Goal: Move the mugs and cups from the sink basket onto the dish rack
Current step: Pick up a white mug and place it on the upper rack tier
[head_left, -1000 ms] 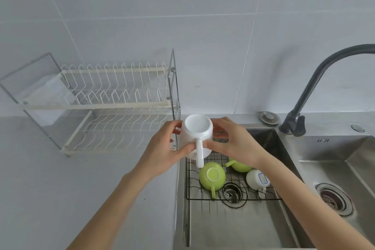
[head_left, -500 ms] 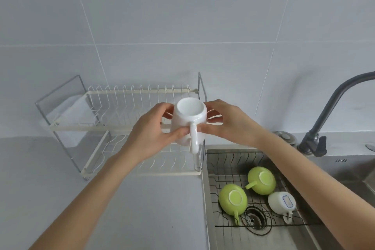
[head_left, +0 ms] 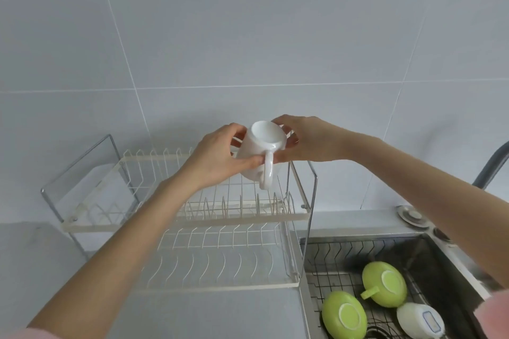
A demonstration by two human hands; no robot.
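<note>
A white mug [head_left: 260, 150] hangs upside down above the top tier of the two-tier white wire dish rack [head_left: 192, 219], near its right end, handle pointing towards me. My left hand [head_left: 220, 154] grips its left side and my right hand [head_left: 305, 140] holds its right side. In the black wire sink basket [head_left: 327, 256] at the lower right lie two green cups [head_left: 344, 314] [head_left: 384, 283], both bottom up, and a white cup with a blue label [head_left: 420, 323].
The rack stands on a grey counter [head_left: 206, 314] against a tiled wall, just left of the steel sink [head_left: 440, 253]. A dark faucet [head_left: 493, 165] rises at the right edge. The rack's chrome frame [head_left: 312, 201] stands between rack and sink.
Both hands have carried the white mug up and left, from over the sink basket to above the rack's top tier. The view has swung left towards the rack.
</note>
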